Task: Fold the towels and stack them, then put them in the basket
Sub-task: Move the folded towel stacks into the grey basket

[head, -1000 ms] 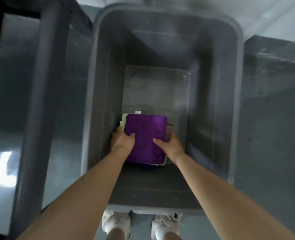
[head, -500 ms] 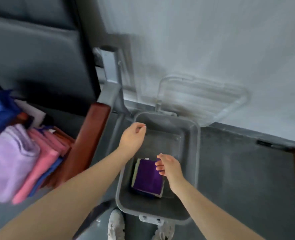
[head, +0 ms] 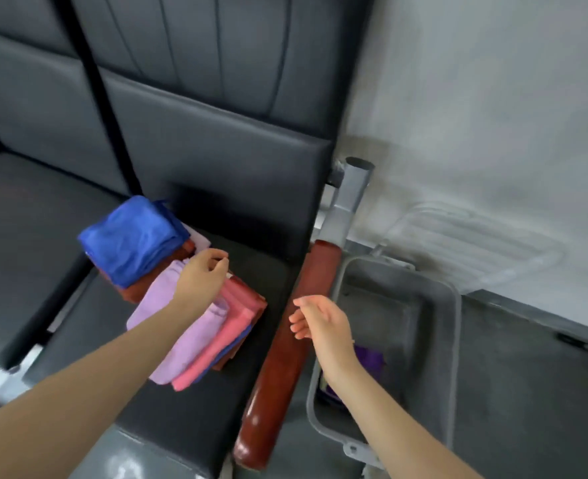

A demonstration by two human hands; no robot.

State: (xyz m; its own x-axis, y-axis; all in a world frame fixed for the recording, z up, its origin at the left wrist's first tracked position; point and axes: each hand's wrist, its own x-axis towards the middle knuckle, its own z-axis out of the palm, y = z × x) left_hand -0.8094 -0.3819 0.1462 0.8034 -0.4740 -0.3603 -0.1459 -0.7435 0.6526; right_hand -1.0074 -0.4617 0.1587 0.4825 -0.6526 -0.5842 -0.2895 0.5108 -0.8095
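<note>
A grey plastic basket (head: 423, 299) stands on the floor at the right, and a folded purple towel (head: 370, 357) lies inside it, partly hidden by my right forearm. On the dark seat (head: 168, 409) lies a heap of towels: a blue one (head: 130, 240), a lilac one (head: 182, 326), a pink one (head: 223, 337) and a rust-red one (head: 137, 292) beneath. My left hand (head: 201, 278) hovers over the lilac towel, fingers loosely curled and holding nothing. My right hand (head: 323, 323) hangs relaxed between the red armrest (head: 285, 354) and the basket.
The padded red armrest separates the seat from the basket. A grey metal post (head: 347, 198) rises behind it. A clear lid (head: 475, 243) leans against the white wall behind the basket. More dark seats lie to the left.
Both hands let go of the purple towel stack in the basket and lifted out. The view swung left and up; my left hand moved over the towel heap on the seat.
</note>
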